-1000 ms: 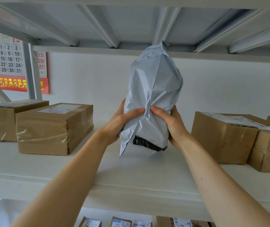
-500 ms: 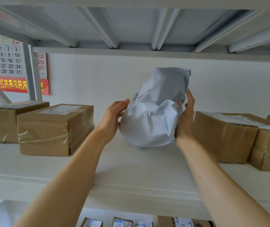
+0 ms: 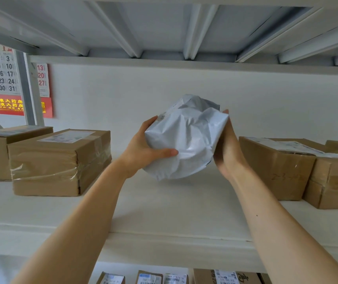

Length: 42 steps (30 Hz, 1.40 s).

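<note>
A crumpled white-grey plastic mailer parcel [image 3: 184, 138] sits between both hands above the middle of the white metal shelf board [image 3: 164, 212], its lower end close to the board; whether it touches the surface cannot be told. The left hand [image 3: 143, 148] grips the parcel's left side, thumb laid across the front and fingers curled round the far side. The right hand [image 3: 228, 148] cups the parcel's right side, palm against the plastic, fingertips showing at the upper right edge. The hands are apart, with the parcel clamped between them. A printed label shows partly on the parcel's upper left, by the left fingers.

To the left on the same shelf stands a brown cardboard box wrapped in clear tape [image 3: 59, 162], with a second brown cardboard box [image 3: 2, 148] just behind it on the far left. To the right lie brown cardboard boxes with paper labels on top [image 3: 274, 167]. A red and white wall calendar [image 3: 0, 78] hangs at far left behind the shelf upright.
</note>
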Motion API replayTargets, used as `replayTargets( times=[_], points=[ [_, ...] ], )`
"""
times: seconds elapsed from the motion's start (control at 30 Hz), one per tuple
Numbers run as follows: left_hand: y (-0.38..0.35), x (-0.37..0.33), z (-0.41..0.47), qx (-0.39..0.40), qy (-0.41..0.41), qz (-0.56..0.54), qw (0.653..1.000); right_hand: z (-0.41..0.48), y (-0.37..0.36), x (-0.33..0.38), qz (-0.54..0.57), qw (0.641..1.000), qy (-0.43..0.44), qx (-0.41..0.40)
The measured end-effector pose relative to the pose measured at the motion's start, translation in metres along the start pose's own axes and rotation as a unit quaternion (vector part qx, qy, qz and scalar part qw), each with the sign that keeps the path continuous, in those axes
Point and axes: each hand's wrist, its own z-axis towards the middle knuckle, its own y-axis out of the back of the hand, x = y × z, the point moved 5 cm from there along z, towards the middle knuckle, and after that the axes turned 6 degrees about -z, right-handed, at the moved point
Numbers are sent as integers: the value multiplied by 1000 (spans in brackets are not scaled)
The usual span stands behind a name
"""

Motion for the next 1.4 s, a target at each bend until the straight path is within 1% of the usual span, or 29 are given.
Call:
replayTargets(
  times=[0.03, 0.1, 0.17, 0.23, 0.3, 0.37, 0.5, 0.63, 0.73, 0.8, 0.87, 0.93, 1.0, 1.13, 1.23, 1.3, 1.4],
  points=[
    [2, 0, 0, -18, -2, 10, 1000, -4, -5, 3, -11, 999, 13, 49],
    [4, 0, 0, -38, -4, 12, 999, -8, -13, 6, -41, 992, 24, 119],
    [6, 0, 0, -50, -8, 12, 999, -9, -16, 3, -50, 986, 32, 157],
    [7, 1, 0, -57, -7, 16, 998, -12, -19, 1, -104, 979, 37, 172],
    [8, 1, 0, -60, -1, 27, 998, -16, -20, 0, -165, 972, 36, 161],
    [7, 1, -1, -60, 4, 37, 997, -17, -20, 0, -184, 973, 51, 129],
    [5, 1, -1, -69, -5, 35, 997, -11, -16, -7, -182, 977, 80, 84],
    [4, 4, -1, -68, -16, 41, 997, -9, -18, -10, -196, 975, 74, 80],
    [4, 5, 0, -75, -20, 37, 996, -9, -19, -10, -186, 978, 75, 64],
    [2, 6, -1, -68, -11, 14, 998, -10, -17, -10, -178, 980, 74, 52],
    [0, 5, -3, -57, 9, -38, 998, -13, -16, -7, -173, 982, 69, 45],
    [-2, 3, -4, -54, 42, -95, 993, -15, -15, -3, -161, 983, 60, 63],
    [0, 1, -3, -66, 71, -137, 986, -16, -14, 0, -117, 987, 32, 103],
    [8, -4, -5, -86, 54, -139, 985, -21, -14, 16, -48, 989, -23, 138],
    [11, -8, -8, -61, 25, -143, 987, -23, -9, 31, -24, 995, -45, 91],
    [10, -11, -8, -35, 0, -116, 993, -22, -8, 37, -65, 995, -39, 62],
    [6, -12, -8, -8, 32, -130, 991, -21, -4, 40, -130, 991, -27, 12]
  ],
)
